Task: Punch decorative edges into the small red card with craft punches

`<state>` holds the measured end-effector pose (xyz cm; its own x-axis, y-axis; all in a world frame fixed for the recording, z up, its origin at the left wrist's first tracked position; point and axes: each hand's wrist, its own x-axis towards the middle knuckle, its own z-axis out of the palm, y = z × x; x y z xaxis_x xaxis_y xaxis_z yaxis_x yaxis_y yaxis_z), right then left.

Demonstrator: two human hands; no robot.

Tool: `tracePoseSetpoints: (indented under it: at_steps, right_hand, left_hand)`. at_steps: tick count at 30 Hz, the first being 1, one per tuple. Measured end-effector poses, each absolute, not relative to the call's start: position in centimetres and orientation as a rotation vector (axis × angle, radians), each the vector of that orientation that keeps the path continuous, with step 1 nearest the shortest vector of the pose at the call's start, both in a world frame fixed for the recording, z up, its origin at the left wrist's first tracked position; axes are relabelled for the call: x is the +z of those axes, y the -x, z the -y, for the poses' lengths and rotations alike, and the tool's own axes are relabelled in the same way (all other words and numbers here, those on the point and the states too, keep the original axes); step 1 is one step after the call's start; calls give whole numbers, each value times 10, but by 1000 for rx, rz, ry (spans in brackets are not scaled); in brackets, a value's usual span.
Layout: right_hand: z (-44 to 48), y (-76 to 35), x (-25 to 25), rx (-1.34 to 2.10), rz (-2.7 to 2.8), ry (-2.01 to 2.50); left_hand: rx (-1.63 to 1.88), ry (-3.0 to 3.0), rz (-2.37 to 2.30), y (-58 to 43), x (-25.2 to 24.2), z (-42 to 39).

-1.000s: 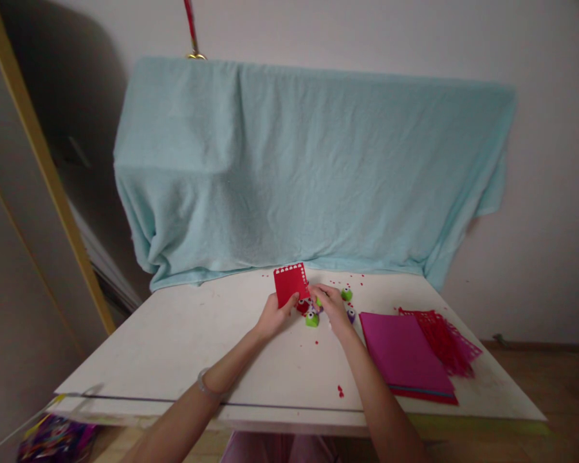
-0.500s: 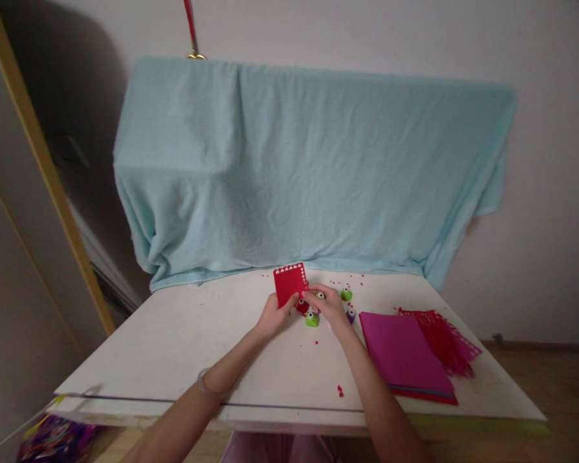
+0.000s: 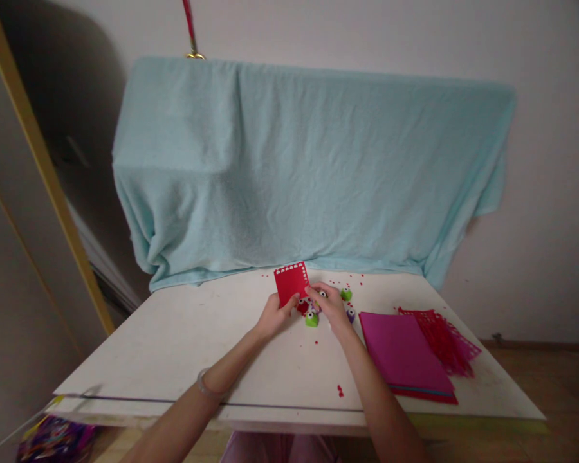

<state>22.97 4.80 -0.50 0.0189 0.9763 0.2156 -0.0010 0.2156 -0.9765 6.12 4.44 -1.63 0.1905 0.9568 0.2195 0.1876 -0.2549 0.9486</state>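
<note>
A red sheet of paper [image 3: 290,283] with small punched holes along its top and right edges is held up over the table. My left hand [image 3: 273,314] grips its lower left part, thumb on the front. At its right edge is my right hand [image 3: 329,301], fingers closed around a small craft punch with an eye on it [image 3: 322,294], mostly hidden by the fingers. Close by on the table are a green punch with an eye [image 3: 311,319], a red one [image 3: 302,307], a second green one [image 3: 346,294] and a purple one [image 3: 350,315].
A stack of coloured paper, magenta on top [image 3: 401,350], lies to the right. Behind it are punched red paper sheets [image 3: 441,341]. Red paper bits [image 3: 340,390] are scattered on the white table [image 3: 183,347]. A light blue cloth [image 3: 313,167] hangs at the back.
My right hand and the punch have shifted slightly along the paper's right edge. The paper has tilted a little; my left hand keeps its grip.
</note>
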Motion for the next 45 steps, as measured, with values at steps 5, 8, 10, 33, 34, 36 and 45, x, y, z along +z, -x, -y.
tracePoseSetpoints:
  at_steps: [5, 8, 10, 33, 34, 36, 45]
  right_hand:
    - [-47, -229, -4, 1027, 1284, 1062]
    - [-45, -229, -2, 1026, 1285, 1045]
    - [-45, -230, -2, 1025, 1285, 1025]
    - [-59, -234, -6, 1294, 804, 831]
    - [-59, -235, -7, 1284, 786, 818]
    - [-58, -235, -9, 1265, 775, 814]
    - [-55, -239, -11, 1227, 818, 893]
  left_hand:
    - [1160, -1608, -1109, -61, -15, -44]
    - [1129, -1600, -1097, -62, -14, -42]
    - [1095, -1596, -1052, -63, -13, -40]
    - [1135, -1581, -986, -64, -24, -49]
    - [1137, -1574, -988, -64, -25, -49]
    - [1141, -1556, -993, -64, -24, -48]
    - [1190, -1385, -917, -65, -20, -47]
